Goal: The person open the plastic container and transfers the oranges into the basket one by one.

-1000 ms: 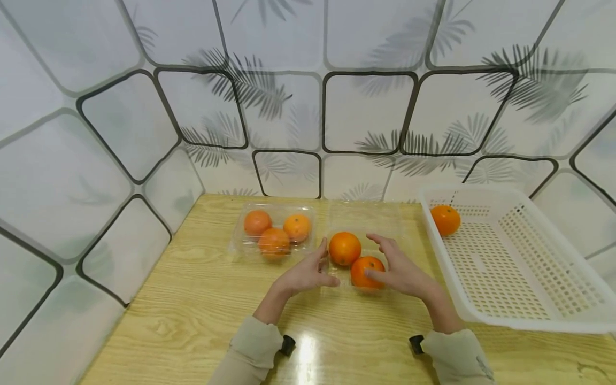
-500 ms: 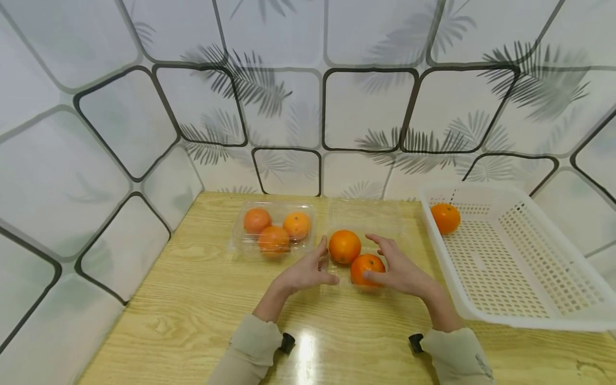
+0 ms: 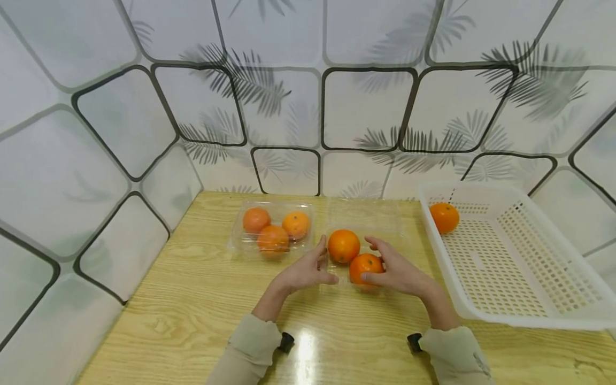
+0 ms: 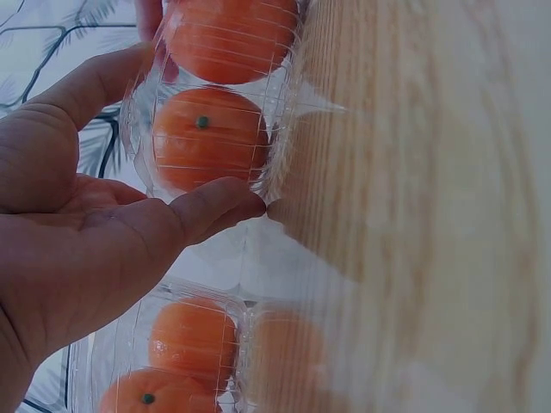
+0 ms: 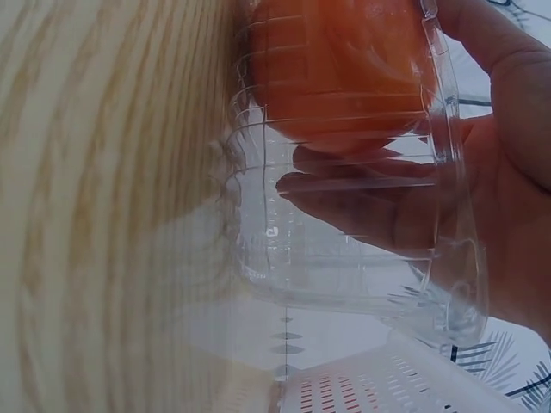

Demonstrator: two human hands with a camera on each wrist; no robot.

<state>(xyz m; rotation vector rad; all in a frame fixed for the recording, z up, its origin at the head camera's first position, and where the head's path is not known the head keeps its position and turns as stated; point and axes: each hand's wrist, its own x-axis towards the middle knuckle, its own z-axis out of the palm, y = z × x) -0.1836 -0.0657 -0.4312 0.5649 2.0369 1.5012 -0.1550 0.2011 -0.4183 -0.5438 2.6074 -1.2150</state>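
Note:
In the head view, two oranges (image 3: 344,246) (image 3: 366,269) sit diagonally in a clear plastic container (image 3: 339,271), its lid (image 3: 366,215) folded back behind it. At the container's left side is my left hand (image 3: 304,271), thumb and fingers spread; in the left wrist view its thumb tip lies against the clear wall beside an orange (image 4: 209,142). My right hand (image 3: 398,270) cups the right side, thumb in front of the nearer orange. The right wrist view shows its spread fingers (image 5: 344,202) through the clear plastic. Neither hand visibly pinches the plastic.
Left of my hands, a second clear container (image 3: 237,235) holds three oranges. On the right stands a white perforated basket (image 3: 445,278) with one orange (image 3: 444,218) at its back left. A patterned wall covering (image 3: 368,109) rises behind the wooden table (image 3: 192,315).
The view has shifted very slightly. Both hands, the oranges and the containers have stayed in nearly the same places.

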